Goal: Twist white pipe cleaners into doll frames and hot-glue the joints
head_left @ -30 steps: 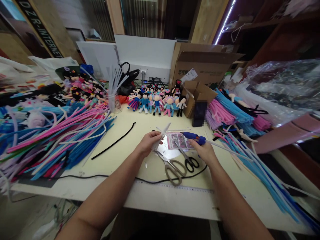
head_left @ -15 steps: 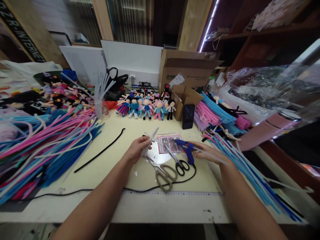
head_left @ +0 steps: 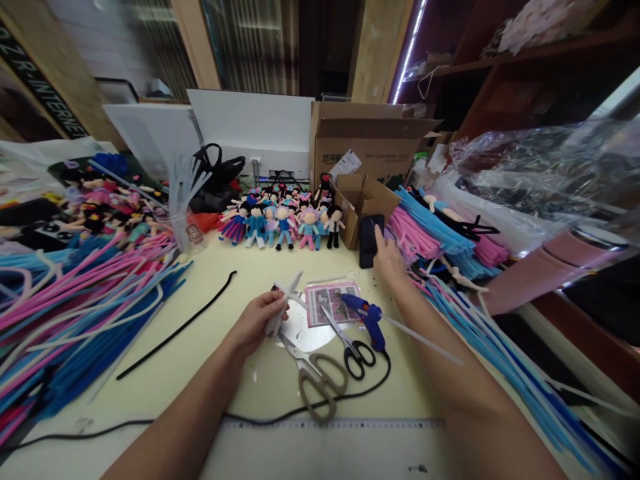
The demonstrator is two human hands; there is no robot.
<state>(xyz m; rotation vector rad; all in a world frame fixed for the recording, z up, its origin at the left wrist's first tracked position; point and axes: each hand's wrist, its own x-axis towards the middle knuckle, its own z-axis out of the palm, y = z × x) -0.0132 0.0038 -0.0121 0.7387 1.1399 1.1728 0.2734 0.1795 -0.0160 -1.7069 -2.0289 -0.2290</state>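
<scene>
My left hand point(head_left: 260, 319) pinches a small white piece point(head_left: 289, 288) that looks like bent fuzzy pipe cleaner, with short ends sticking out. My right hand point(head_left: 391, 259) reaches forward, its index finger stretched out at the screen of a dark phone point(head_left: 369, 241), which stands upright against a small cardboard box; the other fingers are partly hidden. Between my arms lies a blue hot glue gun point(head_left: 369, 319) with a clear glue stick in its back. Beside it are black-handled scissors point(head_left: 359, 359) and larger beige-handled scissors point(head_left: 320, 385). A pink-edged picture card point(head_left: 320, 313) lies beneath the tips.
Finished dolls point(head_left: 283, 227) stand in rows at the back. Bundles of colored pipe cleaners point(head_left: 100, 300) cover the left. More pipe cleaners and a pink thermos point(head_left: 555, 270) are at right. A black pipe cleaner point(head_left: 177, 327) and the glue gun's cord point(head_left: 260, 421) cross the table.
My right hand has moved from beside the glue gun forward to the phone, leaving the gun on the table. My left hand still holds the white piece. The view has shifted slightly.
</scene>
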